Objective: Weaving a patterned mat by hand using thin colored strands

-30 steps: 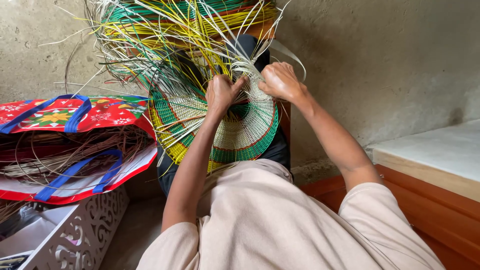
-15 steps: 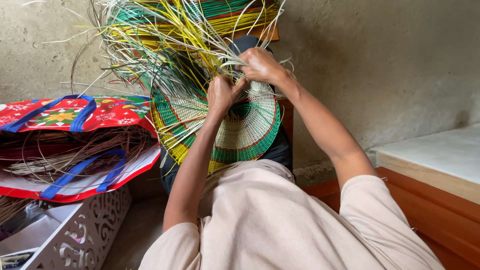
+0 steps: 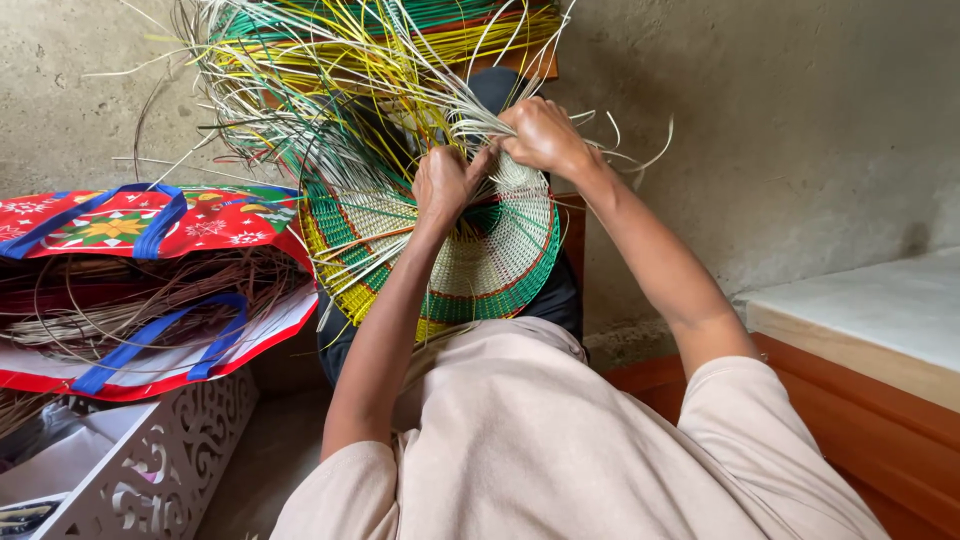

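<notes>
Basket (image 3: 470, 270), a half-woven round disc of green, yellow, red and cream bands, is resting against the person's knees, loose strands (image 3: 330, 70) fanning upward. Left hand (image 3: 445, 185) and right hand (image 3: 540, 135) are both closing their grip on strands at its top edge. Left of the grip, a red bag (image 3: 120, 225) with blue handles is lying open.

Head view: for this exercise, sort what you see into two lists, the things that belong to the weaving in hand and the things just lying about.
In hand:
- round woven piece
- loose strips
- left hand
- right hand

Lying about:
- red bag with blue handles, holding brown strands
- white cut-out box
- wooden ledge with pale top
</notes>
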